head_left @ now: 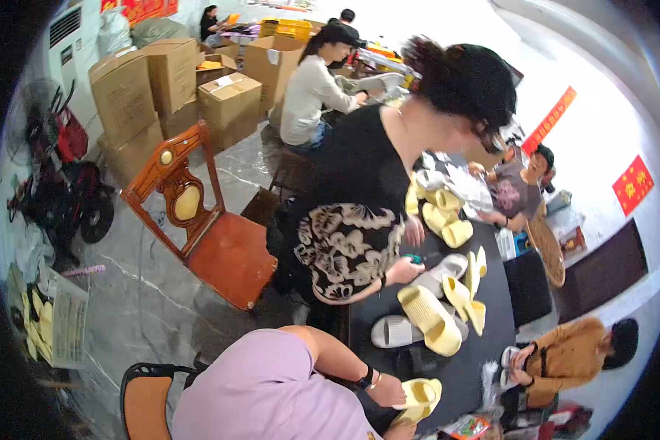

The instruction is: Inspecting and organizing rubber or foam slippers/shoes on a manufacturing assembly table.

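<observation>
At the table's near end my left hand [387,391], with a black watch and a bracelet on its wrist, is closed on a pale yellow slipper [421,394]. My right hand [400,432] shows only in part at the lower edge. It is against the lower end of the yellow footwear, and its fingers are mostly hidden. Whether this is one slipper or a stacked pair is hard to make out. Farther up the table, larger yellow slippers [427,312] lie across grey slippers [396,331].
A person in a black top [359,158] leans over the dark table [484,359], one hand by a grey slipper. More yellow slippers [447,224] lie beyond. Several other people work around. A wooden chair [227,253] and cardboard boxes [231,99] stand at left.
</observation>
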A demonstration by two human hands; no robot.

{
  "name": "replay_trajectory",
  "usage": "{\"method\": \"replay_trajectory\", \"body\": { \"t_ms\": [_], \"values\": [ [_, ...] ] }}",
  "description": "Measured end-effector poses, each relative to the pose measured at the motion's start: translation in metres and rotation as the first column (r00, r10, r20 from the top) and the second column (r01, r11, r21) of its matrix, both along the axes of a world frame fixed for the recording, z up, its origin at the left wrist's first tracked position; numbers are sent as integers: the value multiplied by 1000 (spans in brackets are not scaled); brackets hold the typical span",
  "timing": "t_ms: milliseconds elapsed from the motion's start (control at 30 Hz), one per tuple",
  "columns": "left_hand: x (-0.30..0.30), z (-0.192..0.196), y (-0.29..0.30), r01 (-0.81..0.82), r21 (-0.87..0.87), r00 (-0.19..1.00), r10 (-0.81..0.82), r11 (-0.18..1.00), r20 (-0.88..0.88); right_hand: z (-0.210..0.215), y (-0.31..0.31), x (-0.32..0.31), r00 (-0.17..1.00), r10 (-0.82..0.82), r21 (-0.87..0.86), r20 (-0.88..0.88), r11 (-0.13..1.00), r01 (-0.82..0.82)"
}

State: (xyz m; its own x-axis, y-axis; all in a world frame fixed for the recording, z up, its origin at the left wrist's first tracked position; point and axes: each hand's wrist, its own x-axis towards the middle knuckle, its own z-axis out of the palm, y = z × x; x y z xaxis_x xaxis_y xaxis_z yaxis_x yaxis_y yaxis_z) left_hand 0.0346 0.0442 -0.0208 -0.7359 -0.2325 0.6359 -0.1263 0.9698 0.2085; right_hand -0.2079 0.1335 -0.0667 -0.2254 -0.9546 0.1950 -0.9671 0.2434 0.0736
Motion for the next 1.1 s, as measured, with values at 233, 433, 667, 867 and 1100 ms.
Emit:
{"method": "replay_trajectory", "body": {
  "t_ms": [233,433,667,867,1100],
  "values": [
    [8,-2,-1,-165,180,943,101,970,318,-33,-31,-9,817,99,-259,569,964,64],
    [-5,-17,-18,-285,205,919,206,936,337,-33,-38,-11,901,-116,-209,418,953,220],
    [-47,-32,-10,-529,415,837,376,740,397,-23,-28,-7,871,-146,-144,470,960,239],
    [-56,-37,-16,-506,527,857,325,683,401,-13,-32,-1,665,-298,29,685,923,384],
    [-63,-30,-42,-532,520,835,311,668,455,-14,-40,-2,567,-340,197,751,934,299]
  ]
}}
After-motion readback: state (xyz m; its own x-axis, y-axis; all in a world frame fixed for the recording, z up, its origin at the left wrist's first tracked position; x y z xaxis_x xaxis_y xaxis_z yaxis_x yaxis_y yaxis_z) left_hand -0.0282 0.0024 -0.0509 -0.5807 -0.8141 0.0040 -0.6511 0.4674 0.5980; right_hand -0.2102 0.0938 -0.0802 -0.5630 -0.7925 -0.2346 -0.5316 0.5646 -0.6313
